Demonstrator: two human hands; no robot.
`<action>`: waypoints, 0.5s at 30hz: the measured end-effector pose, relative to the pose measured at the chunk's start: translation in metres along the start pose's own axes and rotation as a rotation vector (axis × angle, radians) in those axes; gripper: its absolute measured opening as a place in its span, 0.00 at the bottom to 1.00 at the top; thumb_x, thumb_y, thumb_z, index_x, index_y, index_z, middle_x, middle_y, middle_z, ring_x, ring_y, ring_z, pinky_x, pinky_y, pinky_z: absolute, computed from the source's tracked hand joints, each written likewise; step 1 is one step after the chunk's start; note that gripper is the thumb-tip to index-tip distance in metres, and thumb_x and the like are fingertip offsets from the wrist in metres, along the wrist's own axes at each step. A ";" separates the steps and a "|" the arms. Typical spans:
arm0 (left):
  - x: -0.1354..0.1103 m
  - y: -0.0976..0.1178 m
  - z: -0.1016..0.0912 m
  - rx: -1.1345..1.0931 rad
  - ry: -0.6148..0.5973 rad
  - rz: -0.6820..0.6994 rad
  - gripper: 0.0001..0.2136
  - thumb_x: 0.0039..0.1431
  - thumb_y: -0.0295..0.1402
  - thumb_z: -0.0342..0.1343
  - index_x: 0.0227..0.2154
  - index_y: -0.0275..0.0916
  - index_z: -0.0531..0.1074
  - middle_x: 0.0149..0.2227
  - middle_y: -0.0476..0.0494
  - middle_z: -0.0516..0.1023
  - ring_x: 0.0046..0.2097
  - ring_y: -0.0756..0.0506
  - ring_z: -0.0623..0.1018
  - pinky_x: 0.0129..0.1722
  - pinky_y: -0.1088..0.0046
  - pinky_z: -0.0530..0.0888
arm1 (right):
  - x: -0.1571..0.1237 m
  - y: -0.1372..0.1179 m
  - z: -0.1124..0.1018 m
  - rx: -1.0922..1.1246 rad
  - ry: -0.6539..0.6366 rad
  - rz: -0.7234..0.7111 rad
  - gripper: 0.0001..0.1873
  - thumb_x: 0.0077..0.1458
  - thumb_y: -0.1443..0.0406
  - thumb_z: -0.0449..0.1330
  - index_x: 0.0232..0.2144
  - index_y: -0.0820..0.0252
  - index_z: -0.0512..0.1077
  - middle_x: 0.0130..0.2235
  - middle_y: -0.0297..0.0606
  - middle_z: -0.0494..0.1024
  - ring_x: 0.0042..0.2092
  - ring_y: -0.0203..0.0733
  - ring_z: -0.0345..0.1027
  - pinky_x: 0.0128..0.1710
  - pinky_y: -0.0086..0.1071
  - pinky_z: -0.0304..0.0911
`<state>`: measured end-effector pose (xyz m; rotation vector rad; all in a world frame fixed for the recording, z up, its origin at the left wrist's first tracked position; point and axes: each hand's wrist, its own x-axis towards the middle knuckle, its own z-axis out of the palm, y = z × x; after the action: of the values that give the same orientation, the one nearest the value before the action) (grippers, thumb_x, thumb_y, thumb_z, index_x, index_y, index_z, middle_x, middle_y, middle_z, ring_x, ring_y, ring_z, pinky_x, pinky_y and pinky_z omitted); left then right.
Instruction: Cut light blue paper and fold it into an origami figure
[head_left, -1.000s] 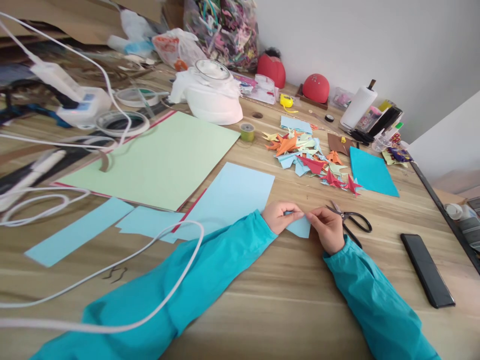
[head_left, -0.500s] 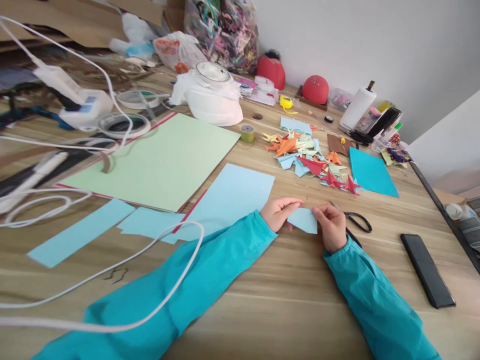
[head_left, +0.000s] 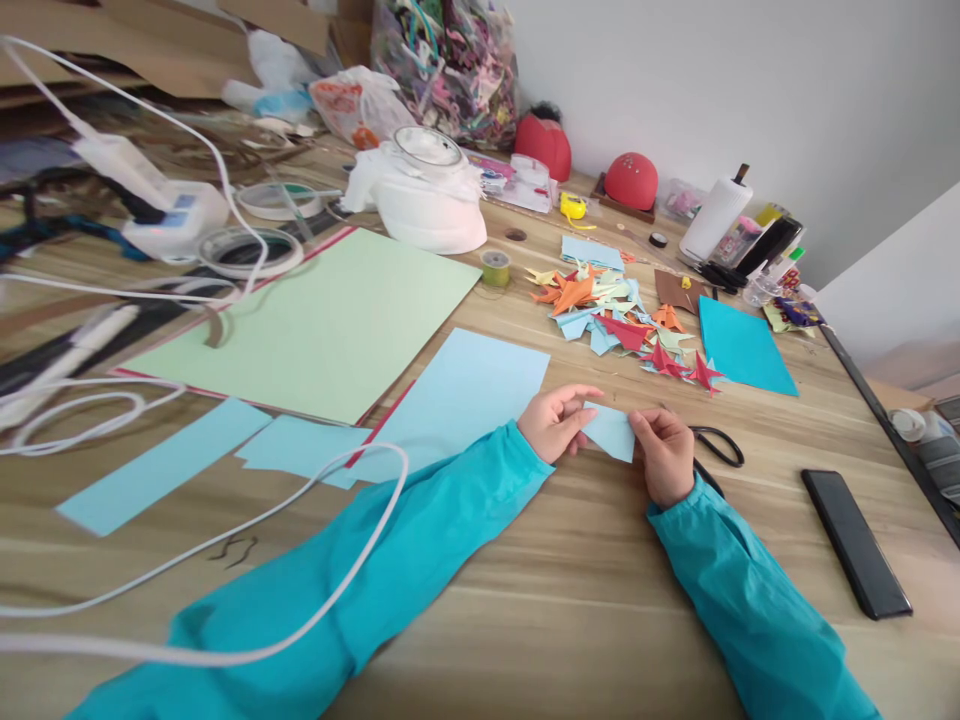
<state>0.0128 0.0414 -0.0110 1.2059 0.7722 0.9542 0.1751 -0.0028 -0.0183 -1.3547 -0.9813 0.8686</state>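
A small piece of light blue paper (head_left: pixel 610 433) is held between my two hands above the wooden table. My left hand (head_left: pixel 553 424) pinches its left edge between thumb and fingers. At its right edge, my right hand (head_left: pixel 661 452) grips the paper with thumb and forefinger. Black-handled scissors (head_left: pixel 721 447) lie beside my right hand, partly hidden behind it. Left of my hands rests a larger light blue sheet (head_left: pixel 472 390). Beyond them is a pile of folded paper cranes (head_left: pixel 622 315) in orange, red, blue and pale yellow.
A black phone (head_left: pixel 855 542) lies at the right. Pale green sheets (head_left: pixel 322 320) and cut blue strips (head_left: pixel 165 465) spread at the left, with a white cable (head_left: pixel 300 492) looping across. A turquoise sheet (head_left: pixel 746 345) and a spool of thread (head_left: pixel 495 267) sit farther back.
The thumb of my left hand has shifted onto the front of the paper's left edge, and the paper has tilted slightly. My right hand has barely moved.
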 end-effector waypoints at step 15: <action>0.001 0.004 -0.003 -0.122 -0.026 0.021 0.22 0.50 0.44 0.58 0.42 0.32 0.67 0.19 0.52 0.72 0.21 0.49 0.74 0.21 0.74 0.73 | 0.002 0.007 -0.004 0.004 0.009 -0.016 0.17 0.46 0.52 0.65 0.24 0.61 0.71 0.21 0.30 0.70 0.22 0.31 0.58 0.20 0.26 0.57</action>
<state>0.0094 0.0438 -0.0079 1.1200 0.6729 0.9869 0.1802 -0.0017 -0.0254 -1.3444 -0.9812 0.8511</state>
